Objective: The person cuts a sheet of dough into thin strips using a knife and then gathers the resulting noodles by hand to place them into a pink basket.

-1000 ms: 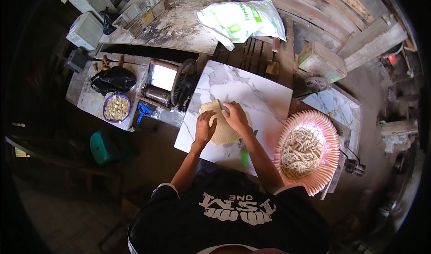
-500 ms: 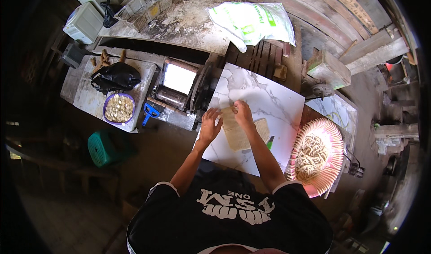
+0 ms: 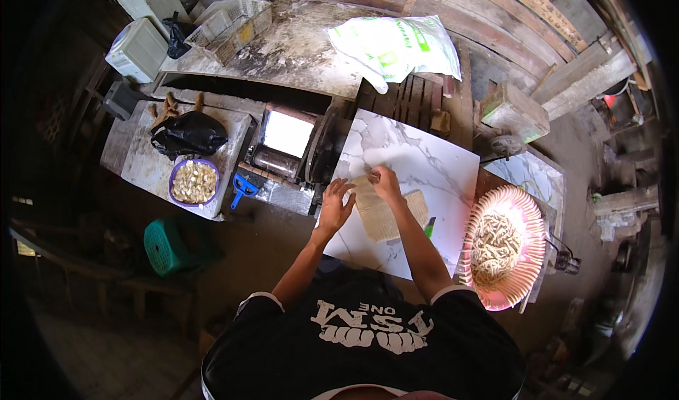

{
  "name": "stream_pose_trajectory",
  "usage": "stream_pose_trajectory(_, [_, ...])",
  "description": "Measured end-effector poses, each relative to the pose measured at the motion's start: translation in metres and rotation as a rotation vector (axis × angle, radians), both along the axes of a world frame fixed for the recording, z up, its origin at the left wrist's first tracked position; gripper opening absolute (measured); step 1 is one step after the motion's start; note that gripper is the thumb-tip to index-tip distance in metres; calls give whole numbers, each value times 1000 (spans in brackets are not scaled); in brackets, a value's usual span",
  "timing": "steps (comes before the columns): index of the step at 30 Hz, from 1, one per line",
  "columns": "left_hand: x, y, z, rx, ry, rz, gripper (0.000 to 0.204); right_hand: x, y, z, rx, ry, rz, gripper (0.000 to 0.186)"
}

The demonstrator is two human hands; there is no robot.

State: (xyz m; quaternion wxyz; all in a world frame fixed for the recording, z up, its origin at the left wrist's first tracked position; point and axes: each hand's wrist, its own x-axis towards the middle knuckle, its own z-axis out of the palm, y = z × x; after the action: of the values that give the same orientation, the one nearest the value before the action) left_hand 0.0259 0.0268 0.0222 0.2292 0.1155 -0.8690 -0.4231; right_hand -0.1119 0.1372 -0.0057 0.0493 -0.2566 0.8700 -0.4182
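Note:
A flat beige dough sheet lies on a white marble-patterned board, with a second sheet portion at its right, partly behind my right forearm. At the far edge of the sheet, my right hand has its fingers closed in a pinch on the dough. My left hand is beside the sheet's left edge, fingers apart and curved, with nothing in them. A small green-handled knife rests on the board, right of my right forearm.
Close on the right stands a pink-rimmed basket of pale dough strips. To the left are a roller machine, a blue scraper, a purple bowl of pale chunks, a black bag and a green stool. A white sack lies behind.
My left hand has come away from the dough sheet's edge, its fingers spreading. My right hand stays at the far edge, slightly shifted. The whole view has tilted a little.

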Motion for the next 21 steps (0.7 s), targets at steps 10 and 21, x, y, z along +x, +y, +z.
stream_pose_trajectory(10, [7, 2, 8, -20, 57, 63, 22, 8, 20, 27, -3, 130, 177, 9])
stream_pose_trajectory(21, [-3, 22, 54, 144, 37, -304, 32, 63, 67, 115, -211, -6, 85, 9])
